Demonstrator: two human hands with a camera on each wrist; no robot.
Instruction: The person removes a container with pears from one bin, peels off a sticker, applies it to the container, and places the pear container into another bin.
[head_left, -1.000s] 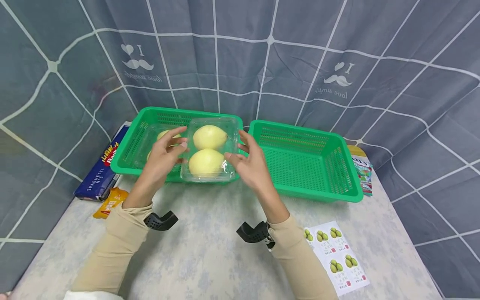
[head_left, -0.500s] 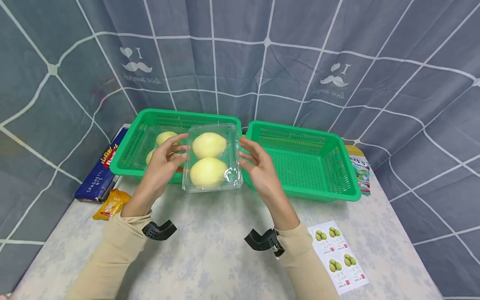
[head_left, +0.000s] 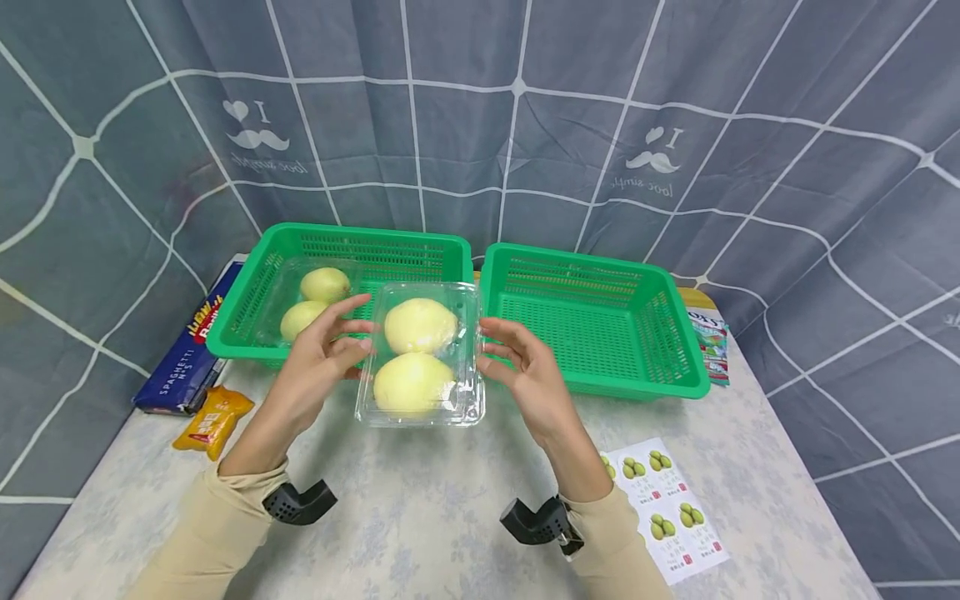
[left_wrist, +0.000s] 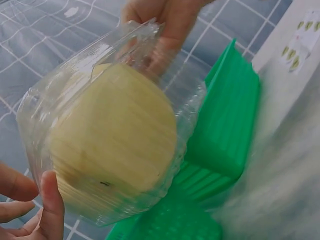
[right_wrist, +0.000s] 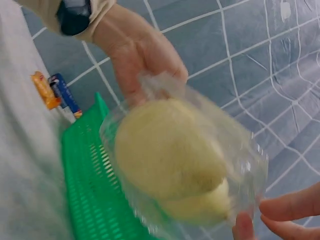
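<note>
In the head view, a clear plastic clamshell box (head_left: 467,412) with two pale yellow melons (head_left: 414,383) inside is held up in front of the left green basket (head_left: 442,250). My left hand (head_left: 321,354) grips its left side, thumb and fingers at the edge. Its right side is pinched by my right hand (head_left: 531,375). The left wrist view shows one melon (left_wrist: 115,130) large through the plastic; the right wrist view shows the melons (right_wrist: 165,150) from the opposite side. Another clear box (head_left: 277,292) with two yellow melons (head_left: 325,285) lies in the left basket.
A second green basket (head_left: 592,333) stands to the right. Past its right side is a colourful snack packet (head_left: 711,346). A sheet of melon stickers (head_left: 667,508) lies at front right. A blue spaghetti box (head_left: 183,358) and an orange packet (head_left: 213,421) lie at left.
Both hands have brought the clamshell box from over the left basket toward me, so it is lower in the head view. The melons in that basket are now less covered.
</note>
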